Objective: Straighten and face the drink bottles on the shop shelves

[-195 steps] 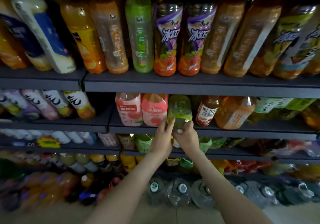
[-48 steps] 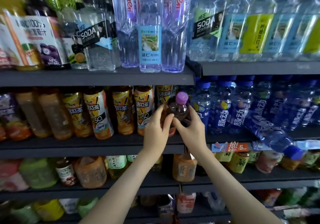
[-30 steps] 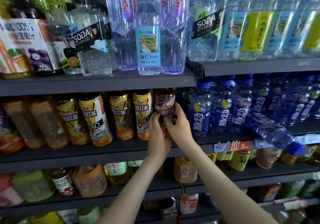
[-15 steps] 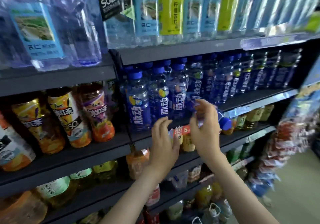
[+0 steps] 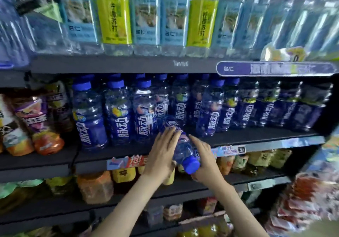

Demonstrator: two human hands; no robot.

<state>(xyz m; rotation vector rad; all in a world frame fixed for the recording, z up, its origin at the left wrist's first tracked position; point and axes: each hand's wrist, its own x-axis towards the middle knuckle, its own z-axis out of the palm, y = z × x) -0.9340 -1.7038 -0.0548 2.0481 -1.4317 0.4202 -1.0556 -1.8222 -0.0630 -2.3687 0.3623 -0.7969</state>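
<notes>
Fallen bottle [image 5: 180,145] lay tilted on shelf [image 5: 256,135] edge, between both hands, blue cap [image 5: 190,164] sticking out past edge toward person. Right hand [image 5: 204,160] held neck end, curled under it beside cap. Left hand [image 5: 161,154] pressed flat on opposite side, fingers straight, not wrapped. Just behind grip: upright row of blue bottles [image 5: 119,112], labels forward. Just below grip: price strip [image 5: 128,162] on shelf front. Well above grip: clear water bottles [image 5: 146,16].
</notes>
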